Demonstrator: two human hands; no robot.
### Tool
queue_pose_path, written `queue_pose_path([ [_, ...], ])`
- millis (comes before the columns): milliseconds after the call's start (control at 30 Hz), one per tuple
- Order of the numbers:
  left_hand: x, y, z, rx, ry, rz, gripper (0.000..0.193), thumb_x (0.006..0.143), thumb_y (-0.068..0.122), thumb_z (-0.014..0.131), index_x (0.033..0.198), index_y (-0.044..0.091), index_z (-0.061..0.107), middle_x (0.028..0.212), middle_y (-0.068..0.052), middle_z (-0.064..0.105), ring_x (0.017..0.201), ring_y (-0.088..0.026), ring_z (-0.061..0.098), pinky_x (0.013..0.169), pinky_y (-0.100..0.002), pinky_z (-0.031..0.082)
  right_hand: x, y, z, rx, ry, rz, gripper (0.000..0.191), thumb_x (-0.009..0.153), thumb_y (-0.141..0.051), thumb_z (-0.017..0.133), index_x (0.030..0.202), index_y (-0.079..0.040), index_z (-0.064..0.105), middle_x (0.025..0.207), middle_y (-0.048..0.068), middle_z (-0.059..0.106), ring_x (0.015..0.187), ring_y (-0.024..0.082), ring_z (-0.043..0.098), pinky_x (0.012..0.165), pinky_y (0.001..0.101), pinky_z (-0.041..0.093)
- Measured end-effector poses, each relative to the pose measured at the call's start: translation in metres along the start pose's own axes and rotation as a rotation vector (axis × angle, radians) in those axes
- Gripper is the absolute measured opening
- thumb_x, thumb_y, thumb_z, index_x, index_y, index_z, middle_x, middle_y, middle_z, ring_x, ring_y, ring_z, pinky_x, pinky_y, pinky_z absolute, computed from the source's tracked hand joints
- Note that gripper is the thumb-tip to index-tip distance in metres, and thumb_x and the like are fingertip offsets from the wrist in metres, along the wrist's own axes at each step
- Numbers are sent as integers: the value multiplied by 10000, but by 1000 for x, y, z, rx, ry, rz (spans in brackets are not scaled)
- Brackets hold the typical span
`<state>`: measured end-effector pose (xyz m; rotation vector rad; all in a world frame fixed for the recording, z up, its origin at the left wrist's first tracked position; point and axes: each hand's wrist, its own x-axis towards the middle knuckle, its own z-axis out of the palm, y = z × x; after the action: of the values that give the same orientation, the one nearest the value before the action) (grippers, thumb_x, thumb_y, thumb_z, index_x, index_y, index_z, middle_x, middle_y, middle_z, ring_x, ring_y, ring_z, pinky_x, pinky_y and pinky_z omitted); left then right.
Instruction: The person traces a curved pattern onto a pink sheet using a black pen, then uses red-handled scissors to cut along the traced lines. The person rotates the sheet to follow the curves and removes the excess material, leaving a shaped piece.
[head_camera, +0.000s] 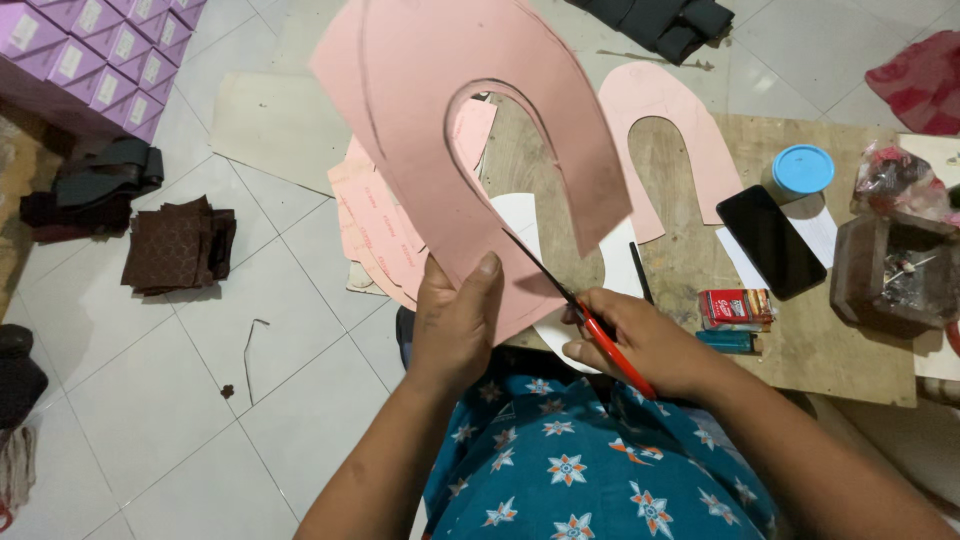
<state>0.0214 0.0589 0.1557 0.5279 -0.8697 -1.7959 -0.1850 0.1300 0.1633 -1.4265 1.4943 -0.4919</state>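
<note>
My left hand (455, 325) pinches the lower edge of a large pink card sheet (440, 90), thumb on top, and holds it up tilted. The sheet has a U-shaped hole cut in its middle and a pencil line near its left side. My right hand (640, 345) grips red-handled scissors (600, 340), whose dark blades reach into the sheet's lower right edge. Under the sheet lie more pink pieces (375, 225) and a white piece (520, 215).
A wooden board (690, 250) carries a pink U-shaped cutout (690, 125), a black phone (770, 240), a blue-lidded jar (800, 172), a red pack and a lighter (730, 342), and a brown box (885, 275). Dark fabric stacks (180, 245) and purple boxes (90, 55) are on the tiled floor.
</note>
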Motion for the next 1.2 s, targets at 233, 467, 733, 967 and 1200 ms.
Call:
queue_pose_path([
  [233,-2,-2,-1,-35,2,-37,435,1054,88,528,1453,-5,382,1417,-173,549,1332,-250,540,1165,-425,425,0,1,3,66,15,7,430,838,-341,728,1127,-33,644,993,100,726,904,181,687,827,327,555],
  [467,0,-3,-1,-39,6,-47,452,1047,106,543,1452,-4,375,1433,-182,530,1347,-258,525,1174,-438,417,0,-5,1,-11,49,35,419,825,-371,730,1060,-28,678,847,89,714,774,179,663,731,335,550],
  [733,-1,-1,-1,-41,3,-50,459,1047,100,531,1462,7,359,1436,-184,524,1357,-258,514,1184,-436,413,0,-6,2,-6,43,118,335,832,-370,736,915,-48,703,683,64,651,639,151,580,617,321,505],
  [967,-2,0,-2,-45,10,-49,450,1050,94,521,1463,2,367,1425,-186,529,1343,-256,524,1173,-434,421,1,-1,5,41,58,104,289,841,-333,743,896,-52,712,670,41,663,621,129,583,595,300,504],
  [1200,-2,0,-5,-49,3,-34,444,1057,101,526,1460,-4,369,1416,-176,530,1331,-246,527,1161,-425,430,4,1,8,63,74,86,286,847,-326,750,869,-42,720,629,36,643,579,116,549,549,290,477],
])
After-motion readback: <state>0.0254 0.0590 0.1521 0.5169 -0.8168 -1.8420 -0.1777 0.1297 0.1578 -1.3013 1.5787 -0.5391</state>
